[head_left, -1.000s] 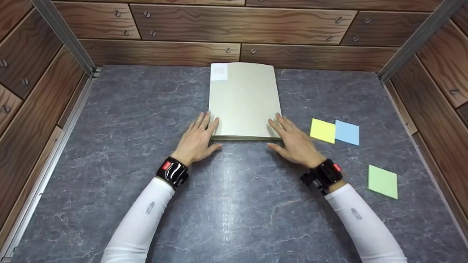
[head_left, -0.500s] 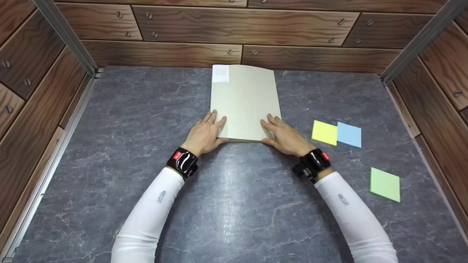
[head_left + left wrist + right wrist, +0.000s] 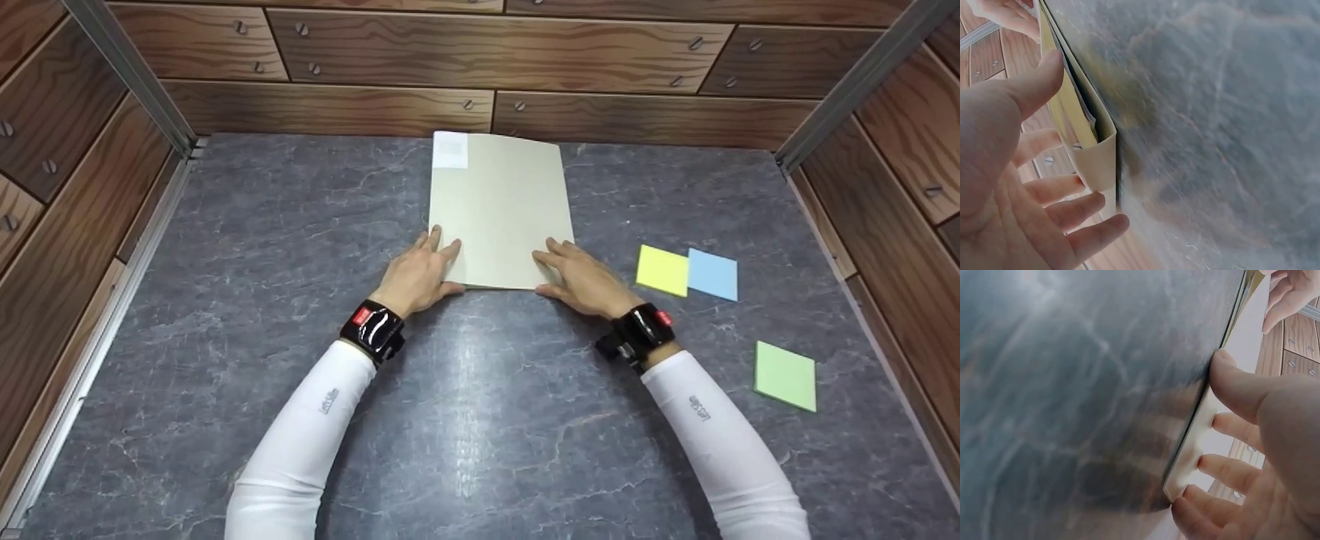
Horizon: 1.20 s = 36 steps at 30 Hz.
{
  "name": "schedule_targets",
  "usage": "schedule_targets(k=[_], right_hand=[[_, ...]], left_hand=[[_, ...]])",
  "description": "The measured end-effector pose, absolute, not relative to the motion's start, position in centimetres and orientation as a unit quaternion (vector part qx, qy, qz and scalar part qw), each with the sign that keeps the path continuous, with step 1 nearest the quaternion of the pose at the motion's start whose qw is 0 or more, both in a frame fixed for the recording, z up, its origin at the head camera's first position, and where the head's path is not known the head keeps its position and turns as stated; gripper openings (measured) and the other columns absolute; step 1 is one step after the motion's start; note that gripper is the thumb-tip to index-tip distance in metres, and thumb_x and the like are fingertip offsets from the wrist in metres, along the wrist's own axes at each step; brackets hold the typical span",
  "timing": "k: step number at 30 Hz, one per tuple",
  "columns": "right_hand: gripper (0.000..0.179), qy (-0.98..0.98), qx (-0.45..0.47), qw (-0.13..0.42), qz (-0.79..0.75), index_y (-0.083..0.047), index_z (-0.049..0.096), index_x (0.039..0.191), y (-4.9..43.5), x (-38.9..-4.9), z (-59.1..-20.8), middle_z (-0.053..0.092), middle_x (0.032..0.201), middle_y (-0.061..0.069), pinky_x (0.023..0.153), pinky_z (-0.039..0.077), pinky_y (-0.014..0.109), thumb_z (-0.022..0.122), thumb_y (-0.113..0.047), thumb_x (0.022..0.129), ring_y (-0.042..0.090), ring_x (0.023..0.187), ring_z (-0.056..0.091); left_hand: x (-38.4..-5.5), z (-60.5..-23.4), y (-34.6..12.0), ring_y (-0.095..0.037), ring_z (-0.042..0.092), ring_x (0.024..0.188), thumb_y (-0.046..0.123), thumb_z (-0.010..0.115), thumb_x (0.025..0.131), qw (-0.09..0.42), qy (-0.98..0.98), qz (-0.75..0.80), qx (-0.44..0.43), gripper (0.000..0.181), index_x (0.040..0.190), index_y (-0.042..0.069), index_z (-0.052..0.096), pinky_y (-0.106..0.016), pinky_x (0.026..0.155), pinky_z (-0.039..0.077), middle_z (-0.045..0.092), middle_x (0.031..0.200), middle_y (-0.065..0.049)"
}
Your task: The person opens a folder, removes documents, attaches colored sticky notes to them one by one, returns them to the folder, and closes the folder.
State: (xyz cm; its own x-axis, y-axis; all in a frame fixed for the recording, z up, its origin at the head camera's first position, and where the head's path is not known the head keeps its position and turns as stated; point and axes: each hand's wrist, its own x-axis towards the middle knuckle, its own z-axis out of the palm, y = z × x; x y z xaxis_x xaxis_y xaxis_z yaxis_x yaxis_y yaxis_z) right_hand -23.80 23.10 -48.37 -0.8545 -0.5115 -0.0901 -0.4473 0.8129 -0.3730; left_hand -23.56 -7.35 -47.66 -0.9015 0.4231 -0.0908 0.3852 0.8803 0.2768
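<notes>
A cream file folder (image 3: 501, 210) lies on the grey table in the head view, a white label at its far left corner. My left hand (image 3: 417, 276) holds its near left corner, some fingers on the cover and side, thumb at the near edge. At the near right corner, my right hand (image 3: 589, 281) grips likewise. In the left wrist view, the folder's spine (image 3: 1100, 169) stands beside the left fingers, and papers (image 3: 1075, 109) show inside the open end. The right wrist view has the right thumb (image 3: 1230, 379) against the folder's edge, its fingers at the side.
Right of the folder lie a yellow sticky-note pad (image 3: 662, 271) and a blue pad (image 3: 713, 274), side by side. Nearer the front right is a green pad (image 3: 785, 376). Wood-patterned walls (image 3: 495, 52) enclose the back and sides, with metal rails at the corners.
Both hands have moved inward from beside the folder's near corners and taken hold of them, thumbs now at the near edge. The folder has barely shifted.
</notes>
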Motion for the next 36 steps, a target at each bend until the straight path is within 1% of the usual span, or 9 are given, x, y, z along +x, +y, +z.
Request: schedule_targets(k=[7,12,18,24,29,36], right_hand=[[0.064,0.947,-0.256,0.085,-0.176,-0.004,0.048,0.154,23.2,-23.6,-48.4,0.031,0.164,0.024,0.124,0.024,0.058,0.068,-0.033,0.101,0.046,0.151,0.028],[0.063,0.949,-0.257,0.078,-0.166,-0.004,0.049,0.153,23.1,-23.2,-48.6,0.033,0.164,0.024,0.124,0.026,0.057,0.068,-0.034,0.101,0.045,0.15,0.03],[0.062,0.948,-0.26,0.078,-0.166,-0.004,0.05,0.152,22.9,-22.4,-48.5,0.034,0.163,0.023,0.122,0.028,0.058,0.068,-0.033,0.101,0.045,0.15,0.032],[0.062,0.946,-0.267,0.076,-0.167,-0.006,0.052,0.152,23.0,-21.7,-48.5,0.036,0.162,0.021,0.121,0.031,0.058,0.069,-0.036,0.1,0.043,0.149,0.034],[0.062,0.944,-0.276,0.069,-0.168,-0.007,0.053,0.151,23.1,-20.8,-48.6,0.038,0.162,0.02,0.118,0.035,0.059,0.071,-0.035,0.099,0.042,0.148,0.036],[0.062,0.942,-0.283,0.055,-0.172,-0.006,0.055,0.15,23.1,-19.4,-48.7,0.04,0.16,0.021,0.117,0.035,0.061,0.073,-0.034,0.098,0.043,0.147,0.038]], left_hand=[[-23.4,-47.6,-7.7,-0.048,0.032,0.149,0.049,0.07,0.095,0.078,0.968,0.128,0.204,0.08,0.16,0.012,0.04,-0.059,0.116,0.038,0.022,0.165,-0.028],[-22.9,-47.7,-7.9,-0.048,0.037,0.146,0.049,0.071,0.095,0.055,0.968,0.116,0.214,0.078,0.158,0.01,0.044,-0.057,0.113,0.042,0.028,0.163,-0.03],[-22.2,-47.7,-8.1,-0.048,0.036,0.146,0.049,0.071,0.095,0.053,0.969,0.11,0.214,0.078,0.158,0.011,0.044,-0.057,0.111,0.044,0.028,0.163,-0.03],[-21.2,-47.7,-8.4,-0.048,0.039,0.144,0.05,0.072,0.094,0.04,0.968,0.109,0.222,0.078,0.156,0.01,0.047,-0.055,0.114,0.042,0.031,0.161,-0.03],[-20.2,-47.9,-8.6,-0.049,0.039,0.144,0.05,0.072,0.094,0.04,0.967,0.111,0.227,0.078,0.156,0.01,0.046,-0.055,0.117,0.039,0.031,0.161,-0.031],[-18.9,-48.0,-8.9,-0.048,0.041,0.143,0.05,0.071,0.093,0.029,0.965,0.11,0.236,0.077,0.155,0.01,0.048,-0.058,0.116,0.039,0.034,0.16,-0.03]])
